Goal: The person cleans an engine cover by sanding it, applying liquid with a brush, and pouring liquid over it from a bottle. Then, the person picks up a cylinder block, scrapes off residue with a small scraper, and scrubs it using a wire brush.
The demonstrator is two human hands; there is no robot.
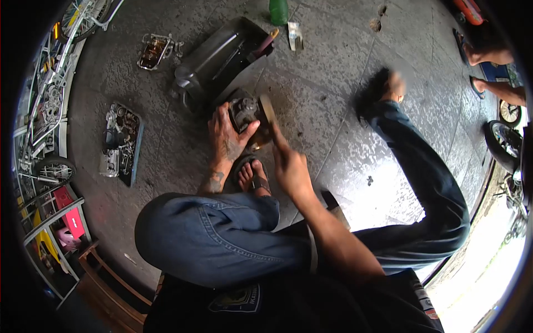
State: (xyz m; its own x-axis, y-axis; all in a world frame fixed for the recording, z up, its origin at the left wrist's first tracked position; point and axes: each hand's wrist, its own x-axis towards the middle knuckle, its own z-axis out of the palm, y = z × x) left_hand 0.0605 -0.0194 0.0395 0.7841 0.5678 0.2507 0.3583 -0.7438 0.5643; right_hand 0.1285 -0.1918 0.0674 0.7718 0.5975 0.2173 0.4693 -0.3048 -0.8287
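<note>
My left hand (227, 136) grips a dark metal engine part (244, 114) on the floor, its thumb lying across the near side and its fingers round the left side. Against the right side of that part is a flat, pale brush-like tool (267, 109), held upright by my right hand (290, 166). The fingers of my right hand are closed round its lower end, one finger stretched along it. My sandalled foot (252, 176) is just below the part. A dark open container (222, 58) lies beyond it, with a brush handle (266, 44) over its right edge.
A tray of metal parts (133, 141) lies at left, and an oily metal cover (155, 52) farther up. A green bottle (278, 12) stands by a small paper packet (295, 36). Shelving (53, 222) lines the left; another person's legs (497, 55) and motorcycles (505, 147) are at right.
</note>
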